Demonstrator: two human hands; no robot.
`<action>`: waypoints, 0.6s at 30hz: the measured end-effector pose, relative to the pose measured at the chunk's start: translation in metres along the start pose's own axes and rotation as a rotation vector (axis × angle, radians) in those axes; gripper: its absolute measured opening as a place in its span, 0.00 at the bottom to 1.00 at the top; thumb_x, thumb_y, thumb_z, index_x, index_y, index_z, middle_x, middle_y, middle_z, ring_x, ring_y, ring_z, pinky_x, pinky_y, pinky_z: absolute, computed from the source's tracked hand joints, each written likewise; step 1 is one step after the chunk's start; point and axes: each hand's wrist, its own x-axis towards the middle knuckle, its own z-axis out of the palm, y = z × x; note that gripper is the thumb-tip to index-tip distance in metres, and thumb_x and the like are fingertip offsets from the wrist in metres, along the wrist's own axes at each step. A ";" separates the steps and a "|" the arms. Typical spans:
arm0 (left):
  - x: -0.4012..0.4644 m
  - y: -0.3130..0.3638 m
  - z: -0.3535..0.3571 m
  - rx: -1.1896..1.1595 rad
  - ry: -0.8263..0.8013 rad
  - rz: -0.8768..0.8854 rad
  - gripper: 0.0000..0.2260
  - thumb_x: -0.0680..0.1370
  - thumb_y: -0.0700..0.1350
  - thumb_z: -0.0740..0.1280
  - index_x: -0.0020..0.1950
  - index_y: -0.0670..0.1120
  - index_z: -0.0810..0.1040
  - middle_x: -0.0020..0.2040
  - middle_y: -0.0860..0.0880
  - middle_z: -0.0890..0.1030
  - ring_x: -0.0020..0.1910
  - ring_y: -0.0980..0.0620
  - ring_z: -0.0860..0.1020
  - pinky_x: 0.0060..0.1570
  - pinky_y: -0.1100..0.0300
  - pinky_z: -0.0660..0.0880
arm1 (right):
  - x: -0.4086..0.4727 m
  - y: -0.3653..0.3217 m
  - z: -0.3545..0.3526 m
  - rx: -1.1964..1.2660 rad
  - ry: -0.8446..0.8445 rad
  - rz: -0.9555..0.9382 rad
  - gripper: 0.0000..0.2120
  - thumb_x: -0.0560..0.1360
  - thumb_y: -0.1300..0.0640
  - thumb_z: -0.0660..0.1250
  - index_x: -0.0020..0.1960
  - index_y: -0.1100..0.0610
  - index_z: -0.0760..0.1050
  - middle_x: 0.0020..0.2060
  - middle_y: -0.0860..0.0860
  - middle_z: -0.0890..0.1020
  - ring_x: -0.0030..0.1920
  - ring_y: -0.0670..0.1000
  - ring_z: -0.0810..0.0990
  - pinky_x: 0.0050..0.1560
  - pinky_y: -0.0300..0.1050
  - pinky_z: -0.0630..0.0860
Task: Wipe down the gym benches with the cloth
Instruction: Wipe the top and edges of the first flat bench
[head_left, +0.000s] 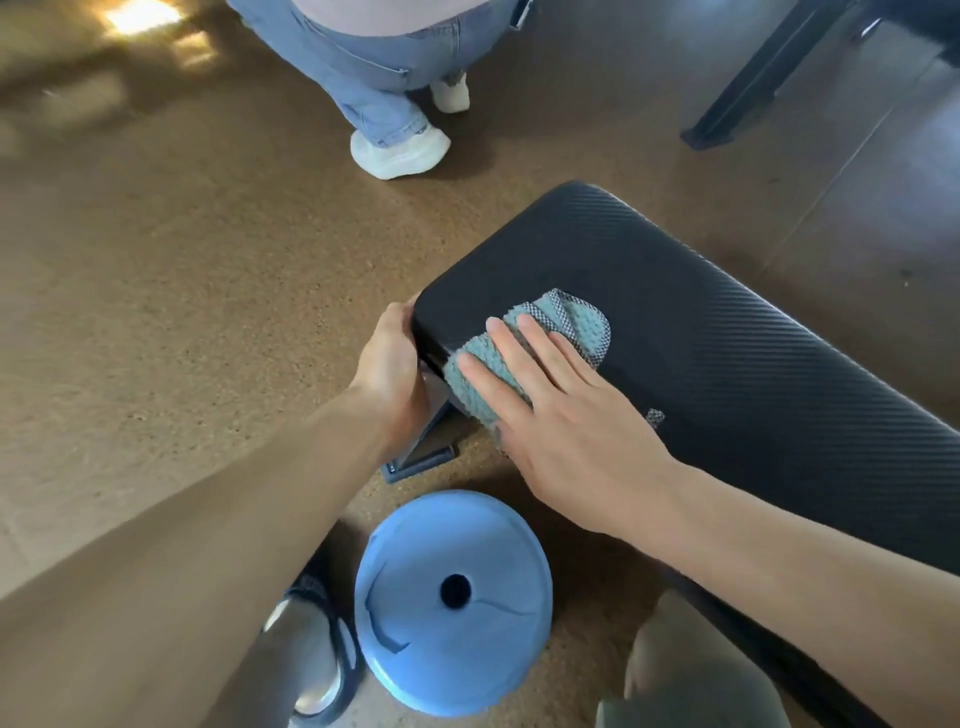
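A black padded gym bench (727, 322) with a ribbed texture runs from the centre to the right edge. A teal knobbly cloth (576, 325) with a checkered border lies on its near-left corner. My right hand (566, 415) lies flat on the cloth with fingers straight, pressing it onto the pad. My left hand (389, 369) grips the bench's left end edge, fingers curled under the pad and hidden from view.
A blue round weight plate (452, 603) lies on the brown speckled floor below the bench end, beside my shoe (317, 660). Another person in jeans and white shoes (397, 150) stands ahead. A black equipment leg (748, 88) slants down at the top right.
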 end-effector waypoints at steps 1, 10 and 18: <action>0.004 -0.001 -0.001 -0.025 0.020 0.005 0.21 0.87 0.43 0.49 0.69 0.30 0.73 0.56 0.49 0.80 0.44 0.51 0.83 0.32 0.73 0.74 | 0.016 -0.002 0.000 0.009 0.023 -0.005 0.31 0.85 0.51 0.52 0.85 0.56 0.47 0.83 0.62 0.51 0.83 0.65 0.49 0.82 0.60 0.52; 0.020 0.000 -0.005 -0.192 0.148 -0.067 0.25 0.86 0.58 0.47 0.69 0.49 0.78 0.62 0.44 0.83 0.60 0.46 0.81 0.54 0.51 0.77 | 0.105 -0.011 -0.006 0.141 0.096 0.008 0.26 0.84 0.51 0.51 0.81 0.55 0.62 0.82 0.59 0.59 0.82 0.62 0.53 0.81 0.59 0.51; 0.017 0.001 0.011 -0.094 0.246 -0.100 0.24 0.83 0.64 0.53 0.57 0.49 0.81 0.54 0.46 0.86 0.50 0.49 0.85 0.43 0.56 0.78 | -0.019 -0.012 0.002 0.079 0.020 0.077 0.37 0.80 0.56 0.64 0.85 0.53 0.52 0.83 0.58 0.54 0.83 0.61 0.53 0.81 0.57 0.57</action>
